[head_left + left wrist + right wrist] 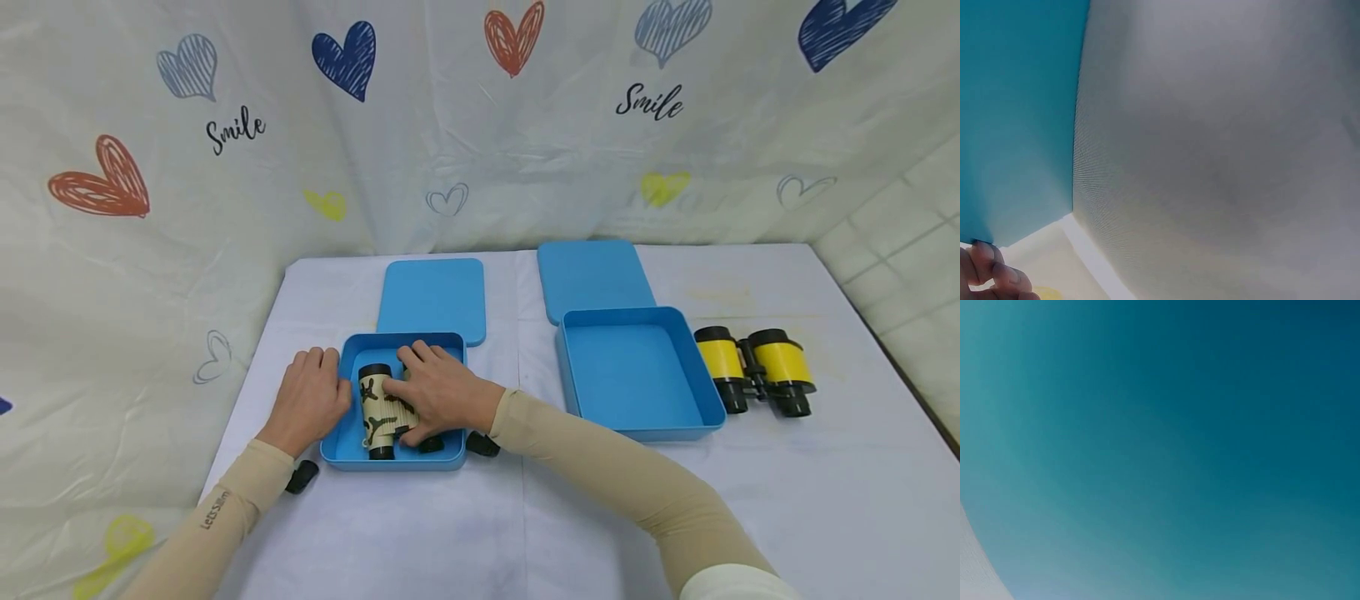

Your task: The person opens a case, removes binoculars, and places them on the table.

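Observation:
In the head view, a pair of camouflage binoculars [377, 408] lies inside the left blue box [397, 465]. My right hand [442, 387] reaches over the box's right wall and grips the right barrel, covering most of it. The left hand [309, 396] holds the box's left wall at its upper corner. Fingertips [1007, 275] show at the box's edge in the left wrist view, beside its blue side [1022, 112]. A blurred blue surface [1166, 437] fills the right wrist view, where no fingers appear.
Behind the left box lies a blue lid [433, 296]. To the right stand a second blue box [637, 367], another lid [596, 277] and yellow-and-black binoculars [780, 364]. Dark wrist cameras [302, 477] sit under the wrists. A printed curtain [420, 125] hangs behind the table.

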Tool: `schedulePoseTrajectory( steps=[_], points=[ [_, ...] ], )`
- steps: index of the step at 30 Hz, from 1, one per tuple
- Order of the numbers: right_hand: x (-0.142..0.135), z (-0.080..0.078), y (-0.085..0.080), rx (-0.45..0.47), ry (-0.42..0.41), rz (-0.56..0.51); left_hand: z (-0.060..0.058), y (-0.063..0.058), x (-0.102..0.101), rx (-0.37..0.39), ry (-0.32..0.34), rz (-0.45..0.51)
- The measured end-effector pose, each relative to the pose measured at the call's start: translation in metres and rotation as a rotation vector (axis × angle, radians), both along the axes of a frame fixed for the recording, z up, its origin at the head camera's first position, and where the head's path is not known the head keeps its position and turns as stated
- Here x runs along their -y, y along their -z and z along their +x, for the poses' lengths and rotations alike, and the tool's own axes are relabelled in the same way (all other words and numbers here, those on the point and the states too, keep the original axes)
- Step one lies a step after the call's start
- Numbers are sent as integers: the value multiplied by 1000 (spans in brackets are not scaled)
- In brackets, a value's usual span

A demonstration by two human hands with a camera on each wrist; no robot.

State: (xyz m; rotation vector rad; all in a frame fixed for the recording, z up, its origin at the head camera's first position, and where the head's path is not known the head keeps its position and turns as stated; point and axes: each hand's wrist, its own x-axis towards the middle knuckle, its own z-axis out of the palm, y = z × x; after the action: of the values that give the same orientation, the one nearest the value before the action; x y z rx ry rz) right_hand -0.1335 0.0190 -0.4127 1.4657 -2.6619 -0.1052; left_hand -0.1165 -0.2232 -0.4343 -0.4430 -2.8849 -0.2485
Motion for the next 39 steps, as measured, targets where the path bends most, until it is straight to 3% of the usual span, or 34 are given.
schedulePoseTrajectory(
  steps=[19,39],
  points=[
    [-2,-2,-1,-20,2,-34,1,-1,-2,20,-10,-12],
    [-10,-4,-21,-17,22,-81,2,-2,-1,54,-22,-8]
  ],
)
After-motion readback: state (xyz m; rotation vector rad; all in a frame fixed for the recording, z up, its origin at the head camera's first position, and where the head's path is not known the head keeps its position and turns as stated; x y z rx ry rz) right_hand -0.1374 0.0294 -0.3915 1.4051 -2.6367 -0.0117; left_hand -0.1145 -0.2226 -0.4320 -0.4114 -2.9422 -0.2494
